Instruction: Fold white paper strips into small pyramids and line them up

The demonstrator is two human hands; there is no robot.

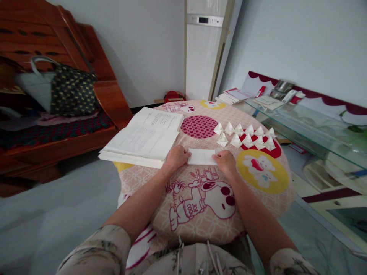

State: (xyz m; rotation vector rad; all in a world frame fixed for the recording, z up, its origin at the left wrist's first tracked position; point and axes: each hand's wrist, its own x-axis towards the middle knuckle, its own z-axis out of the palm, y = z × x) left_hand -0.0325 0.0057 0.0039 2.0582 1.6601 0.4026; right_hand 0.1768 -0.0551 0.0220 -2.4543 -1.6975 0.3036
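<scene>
We hold one folded white paper (202,157) flat at the middle of the round table's cloth (203,229), with one hand at each end. Our left hand (177,156) has its thumb and fingers closed on the left end; our right hand (226,160) has thumb and fingertips pressed on the right end, the other fingers curled under the palm. Both forearms reach forward from the near edge and angle inward, the wrists low, the backs of the hands up; both sleeves are pushed up towards the elbows.

Just beyond our right hand, we count eleven folded shapes (248,141), white and pointed, in two rows: six in the far row, five in the near one. Some of them stand over a red patch of the cloth. Left of the paper, close by our left hand, lies one thick stack (140,139) of printed pages.

Farther out, we see one pile of papers (233,95) at the far right, beside one glass table (304,114) with a red cup (296,98) on it. One tall white cabinet (203,57) stands at the far wall. At the left, one wooden bench (106,101) bears a dark patterned bag (73,89).
</scene>
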